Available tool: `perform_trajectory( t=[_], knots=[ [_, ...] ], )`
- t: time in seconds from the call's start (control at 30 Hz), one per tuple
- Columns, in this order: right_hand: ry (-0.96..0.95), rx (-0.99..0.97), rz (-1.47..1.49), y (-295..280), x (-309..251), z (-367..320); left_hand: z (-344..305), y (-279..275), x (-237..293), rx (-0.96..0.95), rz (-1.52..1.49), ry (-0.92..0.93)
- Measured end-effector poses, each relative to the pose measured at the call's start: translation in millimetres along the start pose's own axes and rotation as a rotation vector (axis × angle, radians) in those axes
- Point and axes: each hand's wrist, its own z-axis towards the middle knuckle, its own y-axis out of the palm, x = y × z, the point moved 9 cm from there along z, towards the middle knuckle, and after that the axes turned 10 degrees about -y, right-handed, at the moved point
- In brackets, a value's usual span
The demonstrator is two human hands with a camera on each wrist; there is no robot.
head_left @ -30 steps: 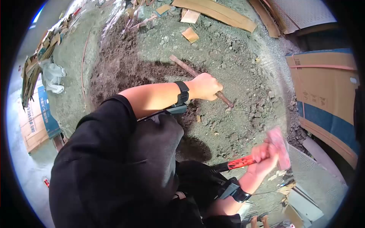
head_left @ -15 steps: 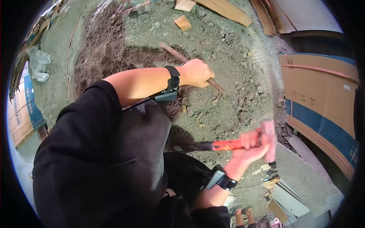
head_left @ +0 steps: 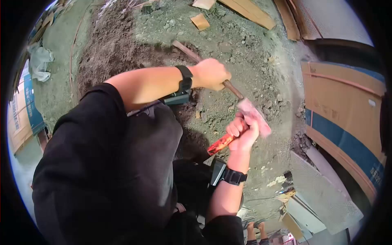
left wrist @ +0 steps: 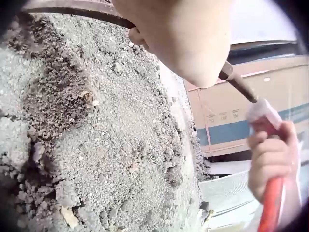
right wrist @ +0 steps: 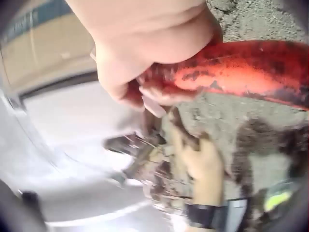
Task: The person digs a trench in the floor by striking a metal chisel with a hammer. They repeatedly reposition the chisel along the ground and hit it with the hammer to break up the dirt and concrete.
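My left hand (head_left: 211,74) grips a rusty metal bar (head_left: 187,51) around its middle, both ends sticking out over the dirt. The fingers of my right hand (head_left: 243,132) are wrapped round the hammer's red handle (head_left: 219,145) close under its pinkish head (head_left: 254,116). That head is at the bar's lower right end. The left wrist view shows the bar's end (left wrist: 246,91) against the hammer head (left wrist: 264,113); whether they touch is unclear through blur. In the right wrist view the red handle (right wrist: 236,70) runs out from the right hand (right wrist: 149,43).
Loose dirt and rubble (head_left: 106,53) lie around the hands. A large cardboard box (head_left: 343,98) stands at the right, with a textured board (head_left: 318,192) below it. Cardboard strips (head_left: 249,12) lie at the top, a plastic bag (head_left: 40,61) at the left.
My right hand has swung the hammer up and left, from well away to the bar's end. The left hand keeps its grip on the bar; the view has shifted somewhat.
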Motion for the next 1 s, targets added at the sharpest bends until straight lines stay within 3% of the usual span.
perform_trajectory(
  t=[0.1,0.13,0.17,0.2,0.27,0.3,0.37,0.43,0.53,0.57,0.63,0.67,0.7,0.77,0.8,0.87,0.9,0.97,1.0],
  knots=[
    [-0.014,0.129,-0.199,-23.2,-16.3,-9.1,-2.9,-4.3,-3.6,0.009,0.019,-0.022],
    [-0.162,0.138,-0.267,-24.6,-36.2,-17.5,-5.9,0.8,-3.9,-0.006,0.022,-0.009],
    [-0.183,0.175,-0.263,-27.4,-29.1,-16.7,-7.3,5.5,-2.9,-0.022,0.023,0.004],
    [-0.366,0.183,-0.231,-31.1,-76.0,-35.6,-1.4,10.0,0.3,-0.029,0.036,0.0],
    [-0.563,0.266,-0.138,-34.4,-115.6,-52.4,-0.5,14.7,-0.5,-0.048,0.048,-0.001],
    [-0.651,0.184,-0.088,-25.3,-125.1,-56.2,-0.8,14.8,-0.7,-0.054,0.064,0.006],
    [-0.55,0.173,-0.026,-31.0,-96.1,-41.6,-1.4,8.0,2.1,-0.003,0.027,0.034],
    [-0.136,0.14,-0.283,-5.3,-5.5,-6.2,1.1,6.0,0.1,-0.026,0.019,-0.009],
    [-0.128,0.139,-0.188,-12.9,-9.2,-15.9,1.8,6.2,-0.1,-0.017,0.061,0.021],
    [-0.148,0.273,-0.223,-21.0,-21.3,-26.7,0.8,7.8,0.3,-0.031,0.052,0.043],
    [-0.405,0.407,-0.293,-30.9,-61.6,-47.9,-4.2,18.6,3.2,-0.081,0.031,0.016],
    [-0.575,0.337,-0.408,-19.0,-89.2,-57.2,-4.6,18.7,2.5,-0.088,0.037,0.007],
    [-0.579,0.341,-0.408,-20.2,-96.3,-58.1,-1.5,18.3,0.5,-0.091,0.051,0.011],
    [-0.666,0.22,-0.132,-21.0,-113.6,-64.2,-2.3,18.5,1.6,-0.094,0.043,0.024],
    [-0.618,0.12,-0.036,-23.8,-104.9,-52.3,-1.9,20.0,1.4,-0.13,0.062,0.003],
    [-0.494,0.501,-0.408,-4.8,-59.2,-34.9,-0.1,21.2,0.6,-0.146,0.103,-0.029],
    [-0.172,0.194,-0.201,-11.6,-3.8,-1.8,-4.9,27.4,3.0,-0.152,0.108,-0.01],
    [-0.133,0.242,-0.124,-22.1,-0.5,-2.2,-6.1,25.9,-6.9,-0.047,0.121,0.008],
    [-0.202,0.251,-0.145,-25.7,-19.0,-10.1,-6.8,22.0,-0.9,-0.124,0.103,0.039]
  ],
)
